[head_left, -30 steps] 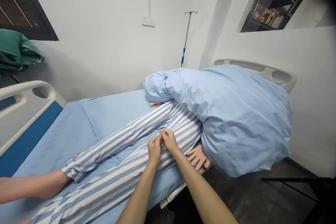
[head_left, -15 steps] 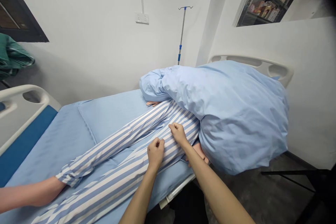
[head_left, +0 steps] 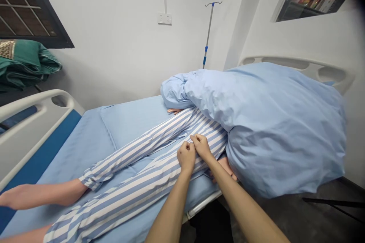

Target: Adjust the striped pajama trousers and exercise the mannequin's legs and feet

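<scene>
My left hand (head_left: 186,155) is closed in a fist over the thigh of blue-and-white striped trousers (head_left: 137,176). Just beside it, my right hand (head_left: 201,146) is closed too, thumb against the curled fingers. The two fists are close together, perhaps touching. Whatever they may hold is hidden inside the fingers. The trousers are on a figure lying on the bed; a bare foot (head_left: 37,195) shows at the lower left. A light blue quilt (head_left: 270,121) covers the upper body, and one hand of the figure (head_left: 228,167) shows beneath its edge.
The bed has a blue mattress (head_left: 134,117), a footboard (head_left: 37,110) at left and a headboard (head_left: 308,62) at right. An IV pole (head_left: 209,28) stands behind it near a wall socket (head_left: 164,18). Folded green cloth (head_left: 34,60) lies beyond the footboard.
My left fist has moved right, up against my right fist. My right hand stays over the same part of the trousers. The view has turned slightly left, showing more of the foot.
</scene>
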`<control>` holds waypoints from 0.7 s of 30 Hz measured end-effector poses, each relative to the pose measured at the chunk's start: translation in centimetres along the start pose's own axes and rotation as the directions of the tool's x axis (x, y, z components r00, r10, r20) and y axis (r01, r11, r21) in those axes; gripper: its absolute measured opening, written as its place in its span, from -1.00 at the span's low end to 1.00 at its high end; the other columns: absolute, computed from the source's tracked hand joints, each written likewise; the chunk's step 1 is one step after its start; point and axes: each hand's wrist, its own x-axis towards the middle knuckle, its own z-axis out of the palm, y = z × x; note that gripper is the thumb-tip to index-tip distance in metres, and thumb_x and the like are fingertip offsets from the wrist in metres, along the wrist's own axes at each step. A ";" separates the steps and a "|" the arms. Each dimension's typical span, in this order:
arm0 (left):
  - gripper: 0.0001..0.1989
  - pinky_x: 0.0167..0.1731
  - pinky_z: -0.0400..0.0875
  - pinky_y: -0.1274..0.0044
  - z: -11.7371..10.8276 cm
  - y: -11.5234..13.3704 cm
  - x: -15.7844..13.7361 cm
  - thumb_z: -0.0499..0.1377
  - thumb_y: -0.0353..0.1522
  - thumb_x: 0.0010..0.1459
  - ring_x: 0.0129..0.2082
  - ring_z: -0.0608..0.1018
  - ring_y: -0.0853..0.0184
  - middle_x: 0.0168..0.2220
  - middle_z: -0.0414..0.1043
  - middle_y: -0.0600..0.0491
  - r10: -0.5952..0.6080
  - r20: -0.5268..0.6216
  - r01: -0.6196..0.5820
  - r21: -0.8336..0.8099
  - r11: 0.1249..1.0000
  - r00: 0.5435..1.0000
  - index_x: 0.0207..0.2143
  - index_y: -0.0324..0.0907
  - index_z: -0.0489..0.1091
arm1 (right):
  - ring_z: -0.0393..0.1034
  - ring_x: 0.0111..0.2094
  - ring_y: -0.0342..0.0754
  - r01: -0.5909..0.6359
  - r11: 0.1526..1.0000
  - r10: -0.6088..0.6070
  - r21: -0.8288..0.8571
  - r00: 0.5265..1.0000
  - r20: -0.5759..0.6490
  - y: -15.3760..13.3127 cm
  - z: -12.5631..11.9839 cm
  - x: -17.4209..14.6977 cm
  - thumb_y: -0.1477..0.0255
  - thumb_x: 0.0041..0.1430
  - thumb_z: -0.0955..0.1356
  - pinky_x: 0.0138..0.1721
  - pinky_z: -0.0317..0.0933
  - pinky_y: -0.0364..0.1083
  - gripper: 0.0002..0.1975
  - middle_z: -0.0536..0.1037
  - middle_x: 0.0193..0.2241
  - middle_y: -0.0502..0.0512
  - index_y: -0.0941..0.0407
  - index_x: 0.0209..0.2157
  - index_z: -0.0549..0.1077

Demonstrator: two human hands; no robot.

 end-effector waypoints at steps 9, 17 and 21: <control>-0.75 -0.55 -0.02 0.55 -0.4 -0.4 0.1 -0.02 -0.34 -0.04 -0.62 0.16 0.44 -0.71 0.05 0.18 -0.007 0.051 0.008 -0.020 1.000 0.999 -0.71 -0.14 0.02 | -0.07 -0.64 -0.22 0.084 0.950 -0.101 -0.301 0.994 -0.044 0.1 -2.1 3.2 0.29 -0.02 0.22 -0.56 -0.12 -0.17 -0.66 0.04 -0.74 -0.12 0.11 -0.71 0.02; -0.79 -0.56 0.06 0.59 -2.3 -0.7 0.3 0.01 -0.36 -0.09 -0.63 0.19 0.47 -0.72 0.10 0.19 -0.005 0.199 0.053 -0.236 0.970 0.980 -0.72 -0.16 0.09 | -0.09 -0.64 -0.21 0.110 0.817 -0.176 -0.566 0.982 -0.063 1.8 -1.5 2.2 0.35 -0.05 0.18 -0.56 -0.16 -0.17 -0.71 0.04 -0.76 -0.11 0.12 -0.71 -0.01; -0.79 -0.55 0.15 0.59 -4.1 -1.2 -0.1 0.01 -0.36 -0.12 -0.66 0.25 0.47 -0.74 0.20 0.14 -0.109 0.277 0.208 -0.358 0.910 0.955 -0.75 -0.17 0.17 | -0.10 -0.65 -0.22 0.092 0.792 -0.166 -0.604 0.984 -0.068 1.7 -1.6 2.3 0.34 -0.06 0.20 -0.56 -0.18 -0.17 -0.70 0.03 -0.76 -0.11 0.12 -0.71 -0.01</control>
